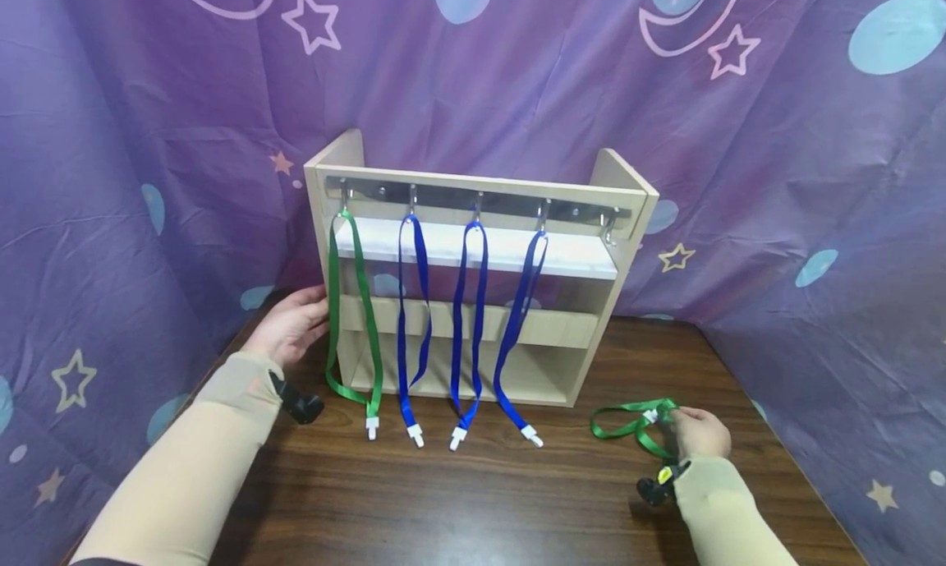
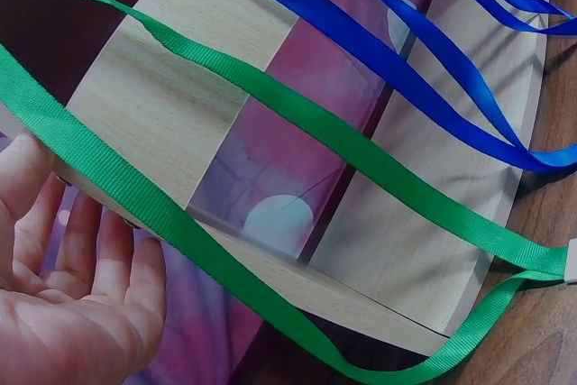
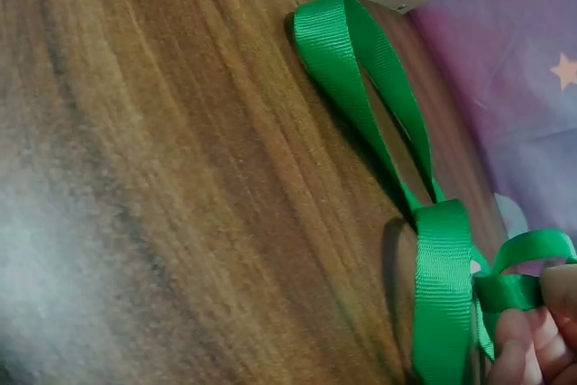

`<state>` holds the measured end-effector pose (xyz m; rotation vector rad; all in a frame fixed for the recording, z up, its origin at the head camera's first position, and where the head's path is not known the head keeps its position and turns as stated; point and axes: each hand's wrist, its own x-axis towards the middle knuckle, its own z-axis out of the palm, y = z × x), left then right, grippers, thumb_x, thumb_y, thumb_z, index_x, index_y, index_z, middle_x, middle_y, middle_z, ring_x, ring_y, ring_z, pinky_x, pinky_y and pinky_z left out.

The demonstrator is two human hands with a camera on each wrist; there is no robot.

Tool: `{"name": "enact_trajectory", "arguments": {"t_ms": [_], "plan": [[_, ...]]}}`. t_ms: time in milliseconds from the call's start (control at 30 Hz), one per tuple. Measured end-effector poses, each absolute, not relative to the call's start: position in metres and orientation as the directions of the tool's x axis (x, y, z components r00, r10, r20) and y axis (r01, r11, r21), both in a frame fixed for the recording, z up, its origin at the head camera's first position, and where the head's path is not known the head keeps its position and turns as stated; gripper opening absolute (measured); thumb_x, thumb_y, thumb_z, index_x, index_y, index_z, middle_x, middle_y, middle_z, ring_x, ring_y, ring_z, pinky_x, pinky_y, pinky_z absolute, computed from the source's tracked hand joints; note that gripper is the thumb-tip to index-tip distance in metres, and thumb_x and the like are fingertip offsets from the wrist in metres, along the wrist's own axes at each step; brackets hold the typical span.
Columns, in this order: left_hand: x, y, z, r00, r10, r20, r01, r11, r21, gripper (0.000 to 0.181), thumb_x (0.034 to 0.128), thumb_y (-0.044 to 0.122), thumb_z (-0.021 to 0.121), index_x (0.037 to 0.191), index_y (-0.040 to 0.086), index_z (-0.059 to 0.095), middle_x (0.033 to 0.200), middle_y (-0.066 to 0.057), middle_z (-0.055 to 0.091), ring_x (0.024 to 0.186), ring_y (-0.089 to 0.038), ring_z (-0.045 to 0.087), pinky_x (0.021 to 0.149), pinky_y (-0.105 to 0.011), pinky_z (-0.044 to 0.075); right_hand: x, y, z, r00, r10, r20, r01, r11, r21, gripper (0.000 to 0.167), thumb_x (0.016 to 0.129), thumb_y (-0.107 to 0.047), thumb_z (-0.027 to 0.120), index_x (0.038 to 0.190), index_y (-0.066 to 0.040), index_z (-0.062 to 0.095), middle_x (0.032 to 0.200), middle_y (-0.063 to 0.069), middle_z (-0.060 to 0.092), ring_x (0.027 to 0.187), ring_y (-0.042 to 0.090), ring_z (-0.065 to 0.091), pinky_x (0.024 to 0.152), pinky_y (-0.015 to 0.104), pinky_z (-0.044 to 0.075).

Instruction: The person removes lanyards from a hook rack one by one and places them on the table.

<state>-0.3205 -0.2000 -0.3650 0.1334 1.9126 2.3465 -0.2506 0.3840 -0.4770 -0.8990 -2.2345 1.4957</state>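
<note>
A wooden rack (image 1: pixel 562 329) with a strip of metal hooks stands on the table. From the hooks hang a green lanyard (image 1: pixel 364 287) at the far left and three blue lanyards, the left one (image 1: pixel 421 258), the middle one (image 1: pixel 484 270) and the right one (image 1: pixel 510 336), each with a white clip at the bottom. My left hand (image 1: pixel 291 328) is at the rack's left side, its fingers loosely bent against the panel's edge and holding no lanyard. To the right of the rack, my right hand (image 1: pixel 702 433) pinches another green lanyard (image 3: pixel 442 268), whose loops lie on the tabletop.
At the right end of the strip, a hook (image 1: pixel 609 225) carries no lanyard. A white shelf (image 1: pixel 443 246) sits behind the hanging straps. Purple patterned cloth (image 1: pixel 502 81) surrounds the brown wooden table (image 1: pixel 473 500) at the back and sides.
</note>
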Motion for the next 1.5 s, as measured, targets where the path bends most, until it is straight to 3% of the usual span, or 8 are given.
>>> {"name": "enact_trajectory", "arguments": {"t_ms": [233,433,567,800,967,1067,1233,1500], "plan": [[-0.321,-0.199,-0.364,-0.989,0.146,-0.009,-0.038,-0.198,0.979,0.06,0.1002,0.009,0.051,0.149,-0.007,0.019,0.102,0.009,0.06,0.098,-0.004,0.057,0.115,-0.045,0.019,-0.25,0.385,-0.482,-0.753,0.647,-0.121,0.329,0.211,-0.92,0.039,0.085,-0.001,0.059,0.12,0.013,0.054,0.066,0.003,0.063,0.062,0.011,0.055,0.053,0.024,0.045],[-0.32,-0.199,-0.364,-0.989,0.146,-0.01,-0.041,-0.208,0.977,0.059,0.1002,0.007,0.05,0.149,-0.007,0.019,0.102,0.01,0.06,0.097,-0.003,0.057,0.116,-0.044,0.018,-0.249,0.384,-0.478,-0.769,0.624,-0.138,0.401,0.303,-0.864,0.045,0.085,-0.004,0.051,0.128,0.009,0.051,0.098,0.021,0.063,0.082,0.025,0.056,0.064,0.032,0.044],[-0.321,-0.2,-0.365,-0.988,0.155,-0.004,-0.038,-0.214,0.976,0.059,0.0999,0.007,0.05,0.148,-0.008,0.02,0.102,0.01,0.061,0.097,-0.003,0.058,0.116,-0.044,0.018,-0.246,0.381,-0.469,-0.788,0.6,-0.142,0.413,0.342,-0.844,0.047,0.091,-0.016,0.04,0.131,0.007,0.049,0.101,0.021,0.059,0.089,0.029,0.052,0.068,0.036,0.04],[-0.321,-0.199,-0.364,-0.988,0.156,0.0,-0.032,-0.207,0.978,0.059,0.0999,0.007,0.051,0.148,-0.007,0.02,0.102,0.01,0.061,0.096,-0.002,0.058,0.116,-0.045,0.017,-0.247,0.373,-0.449,-0.783,0.616,-0.093,0.335,0.29,-0.896,0.048,0.094,-0.022,0.043,0.132,0.007,0.049,0.122,0.025,0.052,0.102,0.03,0.049,0.072,0.036,0.044],[-0.322,-0.198,-0.365,-0.988,0.155,-0.002,-0.035,-0.208,0.977,0.059,0.0998,0.007,0.051,0.148,-0.008,0.021,0.101,0.011,0.061,0.095,-0.002,0.058,0.116,-0.045,0.018,-0.252,0.364,-0.432,-0.798,0.603,-0.013,0.276,0.345,-0.897,0.045,0.094,-0.027,0.051,0.124,0.006,0.056,0.112,0.02,0.061,0.086,0.019,0.054,0.069,0.029,0.042],[-0.322,-0.199,-0.365,-0.988,0.156,-0.003,-0.036,-0.21,0.977,0.058,0.0998,0.007,0.051,0.148,-0.008,0.021,0.1,0.011,0.061,0.094,-0.002,0.058,0.116,-0.045,0.018,-0.255,0.352,-0.417,-0.816,0.577,0.017,0.216,0.333,-0.918,0.04,0.094,-0.025,0.055,0.119,0.006,0.059,0.093,0.008,0.067,0.075,0.009,0.056,0.065,0.023,0.044],[-0.321,-0.2,-0.365,-0.987,0.161,0.003,-0.033,-0.217,0.976,0.059,0.0995,0.007,0.051,0.148,-0.009,0.02,0.1,0.011,0.062,0.094,-0.002,0.058,0.116,-0.045,0.017,-0.256,0.325,-0.385,-0.843,0.536,0.033,0.11,0.234,-0.966,0.029,0.093,-0.019,0.059,0.112,0.003,0.06,0.07,-0.012,0.061,0.065,0.004,0.057,0.059,0.02,0.045],[-0.32,-0.201,-0.364,-0.987,0.163,-0.001,-0.038,-0.222,0.974,0.059,0.1,0.006,0.05,0.148,-0.009,0.019,0.1,0.012,0.061,0.094,-0.001,0.058,0.116,-0.045,0.016,-0.25,0.278,-0.336,-0.894,0.425,0.144,-0.052,0.22,-0.974,0.017,0.092,-0.018,0.063,0.101,-0.003,0.061,0.071,-0.013,0.063,0.066,0.003,0.06,0.058,0.02,0.05]]}}
